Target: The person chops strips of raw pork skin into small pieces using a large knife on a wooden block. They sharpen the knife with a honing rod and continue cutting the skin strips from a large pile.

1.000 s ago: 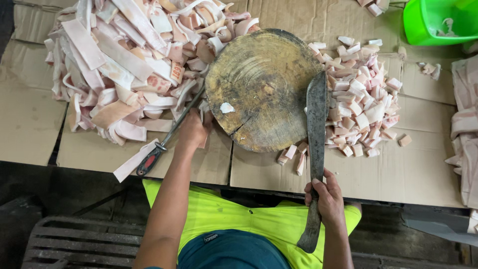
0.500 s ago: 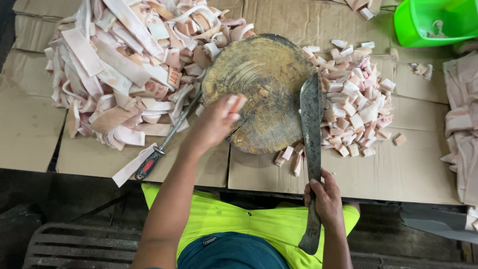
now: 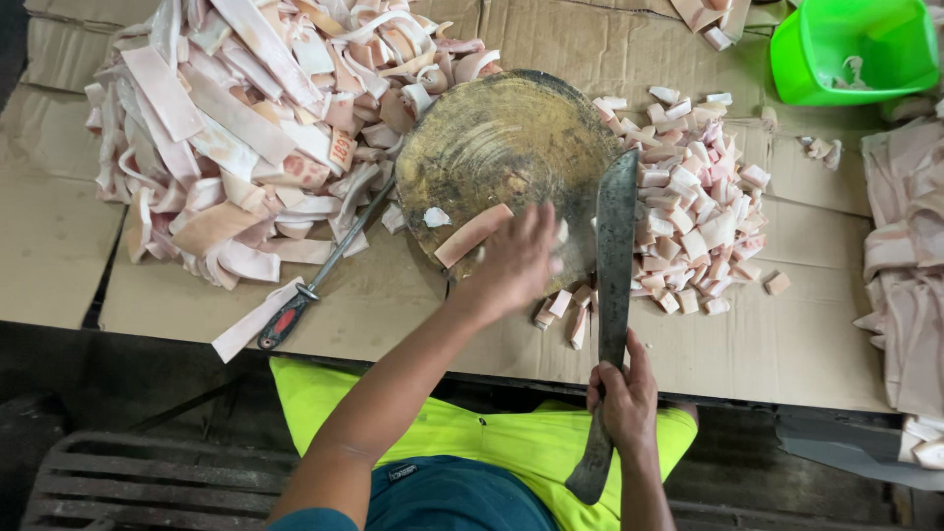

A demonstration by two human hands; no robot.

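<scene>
Strip in hand: a pink-and-white meat strip [image 3: 473, 234] lies on the round wooden block [image 3: 506, 162] at frame centre, under the left hand [image 3: 516, 261].
Left fingers: spread over the strip's lower end, touching it; motion blur hides whether they pinch it.
Right hand [image 3: 623, 393]: fingers closed around the handle of a long cleaver [image 3: 616, 246], blade lying along the block's right edge.
Done: a heap of small cut cubes [image 3: 693, 211] right of the block.
Left: a large pile of uncut strips [image 3: 246, 138] in the upper left, on the cardboard-covered surface [image 3: 787, 344].
Judgement: well under half cut.
</scene>
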